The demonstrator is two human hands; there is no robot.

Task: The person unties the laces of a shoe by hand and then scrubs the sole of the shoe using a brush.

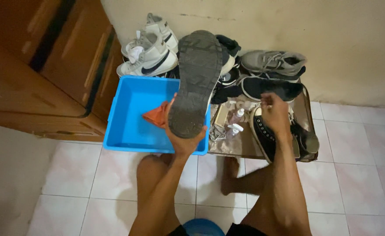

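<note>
My left hand (181, 140) grips the heel of a dark shoe (196, 83) and holds it up with its dirty grey sole facing me, above a blue plastic tub (127, 126). An orange cloth (156, 116) lies in the tub just beside that hand. My right hand (274, 114) reaches over a black canvas sneaker (267, 137) with a white rim, fingers pinched near its laces; what it grips is unclear.
White high-top sneakers (151, 54), grey sneakers (273, 63) and a black shoe (269, 87) are piled against the wall. Small spray bottles (235, 129) and a brush (221, 116) lie on a brown tray (308, 113). A wooden cabinet (48, 65) stands at left. My bare knees rest on white tiles.
</note>
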